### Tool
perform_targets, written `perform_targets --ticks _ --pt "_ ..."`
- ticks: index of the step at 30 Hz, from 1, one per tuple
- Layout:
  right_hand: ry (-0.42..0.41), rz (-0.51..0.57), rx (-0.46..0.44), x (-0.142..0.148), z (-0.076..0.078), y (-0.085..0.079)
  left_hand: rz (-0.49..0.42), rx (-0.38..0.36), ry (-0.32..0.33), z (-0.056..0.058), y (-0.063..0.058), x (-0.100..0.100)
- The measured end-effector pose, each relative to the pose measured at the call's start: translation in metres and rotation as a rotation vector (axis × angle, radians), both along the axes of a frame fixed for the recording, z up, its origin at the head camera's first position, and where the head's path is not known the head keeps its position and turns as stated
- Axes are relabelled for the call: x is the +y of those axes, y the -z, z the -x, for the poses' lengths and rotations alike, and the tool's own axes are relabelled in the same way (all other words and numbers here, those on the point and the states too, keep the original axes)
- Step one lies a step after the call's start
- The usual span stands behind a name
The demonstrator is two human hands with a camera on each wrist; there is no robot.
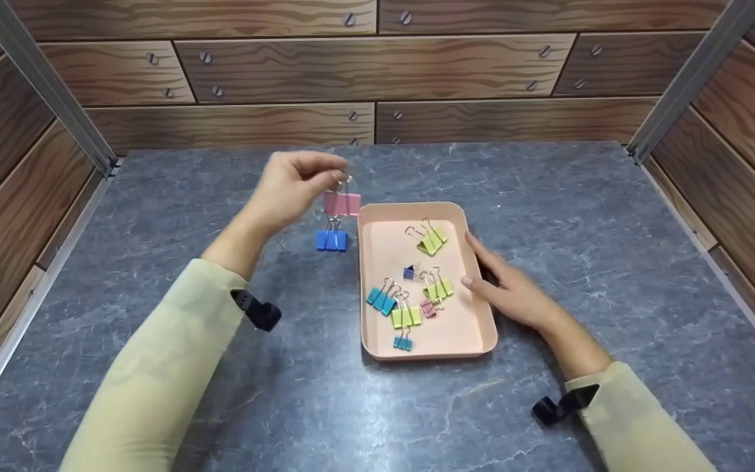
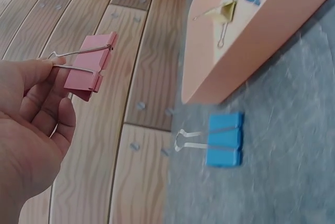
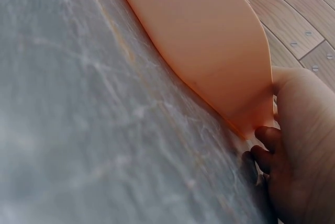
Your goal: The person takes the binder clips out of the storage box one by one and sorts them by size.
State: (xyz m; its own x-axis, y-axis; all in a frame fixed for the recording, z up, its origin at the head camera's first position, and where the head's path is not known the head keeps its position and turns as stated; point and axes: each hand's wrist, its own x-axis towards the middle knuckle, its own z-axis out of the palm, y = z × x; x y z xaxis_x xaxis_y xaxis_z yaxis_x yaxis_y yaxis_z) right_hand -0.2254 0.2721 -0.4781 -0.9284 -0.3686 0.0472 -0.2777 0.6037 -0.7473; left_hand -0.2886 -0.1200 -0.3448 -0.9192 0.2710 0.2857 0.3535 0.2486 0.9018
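My left hand (image 1: 292,187) pinches a large pink binder clip (image 1: 342,204) by its wire handles, just off the tray's upper left corner. In the left wrist view the pink clip's two handles meet at the fingertips. Below it a blue binder clip (image 1: 331,240) lies on the table, left of the peach tray (image 1: 440,337). My right hand (image 1: 515,292) holds the tray's right wall, thumb over the rim and fingers along the outside. Inside the tray lie several binder clips: a lime one (image 1: 432,241) at the far end, a teal one (image 1: 381,300) and others nearer.
The grey marbled table (image 1: 613,262) runs up to wood-patterned panels (image 1: 377,69) at the back and sides. Metal posts (image 1: 56,85) stand at the back corners. A black wrist device (image 1: 257,311) sits on the left sleeve, with another on the right sleeve.
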Motion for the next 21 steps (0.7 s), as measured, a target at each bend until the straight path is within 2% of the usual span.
perform_targets --ticks 3,11,21 --pt "0.003 0.003 0.002 0.001 0.000 -0.001 0.012 0.008 -0.030 0.002 -0.002 -0.011" --pt "-0.004 0.004 0.001 0.000 0.000 -0.002 0.036 -0.040 -0.108 0.004 0.002 -0.040" --pt "-0.006 0.011 -0.003 -0.001 0.002 -0.001 0.010 -0.097 -0.157 0.012 0.019 -0.062"
